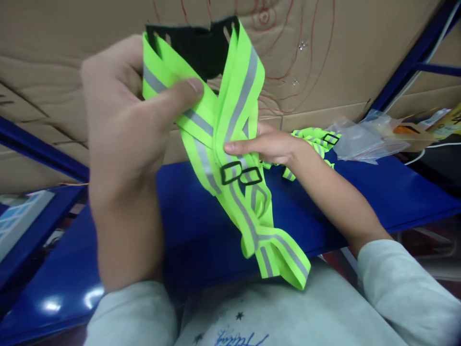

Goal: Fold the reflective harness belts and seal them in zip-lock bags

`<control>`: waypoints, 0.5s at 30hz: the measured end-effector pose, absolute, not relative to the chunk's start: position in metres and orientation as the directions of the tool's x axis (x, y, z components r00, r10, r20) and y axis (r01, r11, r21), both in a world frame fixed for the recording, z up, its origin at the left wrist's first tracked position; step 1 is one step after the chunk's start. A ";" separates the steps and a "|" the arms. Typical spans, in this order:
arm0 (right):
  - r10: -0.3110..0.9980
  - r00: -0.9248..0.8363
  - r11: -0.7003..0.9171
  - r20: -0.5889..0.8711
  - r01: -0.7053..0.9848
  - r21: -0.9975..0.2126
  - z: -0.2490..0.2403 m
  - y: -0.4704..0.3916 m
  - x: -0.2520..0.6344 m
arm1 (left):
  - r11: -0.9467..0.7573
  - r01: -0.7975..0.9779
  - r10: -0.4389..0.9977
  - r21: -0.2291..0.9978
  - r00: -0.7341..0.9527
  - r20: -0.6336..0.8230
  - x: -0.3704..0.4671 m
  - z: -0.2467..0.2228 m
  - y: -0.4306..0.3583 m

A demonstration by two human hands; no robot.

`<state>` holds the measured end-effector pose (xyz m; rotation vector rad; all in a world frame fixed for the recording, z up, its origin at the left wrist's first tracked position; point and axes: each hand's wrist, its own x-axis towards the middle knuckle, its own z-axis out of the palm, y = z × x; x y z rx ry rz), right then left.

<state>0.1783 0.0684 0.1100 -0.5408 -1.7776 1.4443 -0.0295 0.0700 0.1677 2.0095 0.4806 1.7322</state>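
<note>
Two black buckles [240, 177] sit on grey-striped neon straps [243, 103], raised over the glossy blue tabletop [194, 230]. Left hand [126, 105] pinches them near the black panel [196, 50], right hand [275, 144] lower, each grip closed. Unclear blue script marks the shirt [288, 312]; red curves mark the cardboard [345, 62].

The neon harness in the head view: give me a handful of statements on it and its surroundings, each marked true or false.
1. Both the left hand and the right hand hold the neon harness. True.
2. The two buckles on the held harness are white. False: they are black.
3. A clear plastic bag lies on the blue table. True.
4. The harness's lower end is gripped in the left hand. False: it hangs free below both hands.
5. Red lines are drawn on the cardboard behind the hands. True.
</note>
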 end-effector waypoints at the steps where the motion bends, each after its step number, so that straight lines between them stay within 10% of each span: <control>1: 0.734 -0.615 0.243 0.289 -0.158 -0.957 0.106 0.071 0.175 | -0.832 0.056 0.551 0.553 0.210 0.808 -0.035 0.171 0.072; 6: 0.760 -0.641 0.051 0.109 -0.109 -0.993 0.098 0.077 0.173 | -0.685 0.445 0.719 0.577 0.542 0.436 -0.054 0.186 0.074; 15: 0.718 -0.694 -0.037 0.051 -0.110 -0.993 0.092 0.077 0.172 | -0.834 0.400 0.547 0.380 0.515 0.660 -0.049 0.172 0.072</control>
